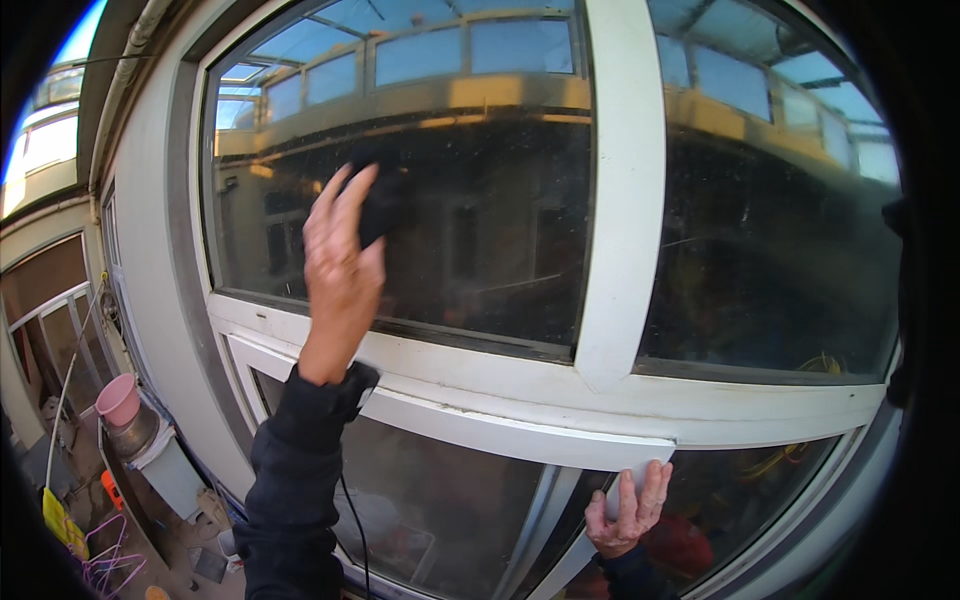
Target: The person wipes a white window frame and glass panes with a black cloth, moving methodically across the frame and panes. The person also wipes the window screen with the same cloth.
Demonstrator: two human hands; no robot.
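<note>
My left hand is raised in front of the upper left window pane, blurred, its fingers stretched upward and the thumb apart. A very dark patch shows beside its fingers; whether this is a held cloth or a reflection is unclear. Lower right, my right hand grips the corner of a white window sash, fingers over its face and thumb on the inner side. That sash stands out from the white window frame below the pane. Dark sleeves cover both arms.
A white mullion separates the upper panes. At lower left, a pink bucket sits on a metal pot, near a leaning board and several hangers. A black cord hangs beside my left sleeve.
</note>
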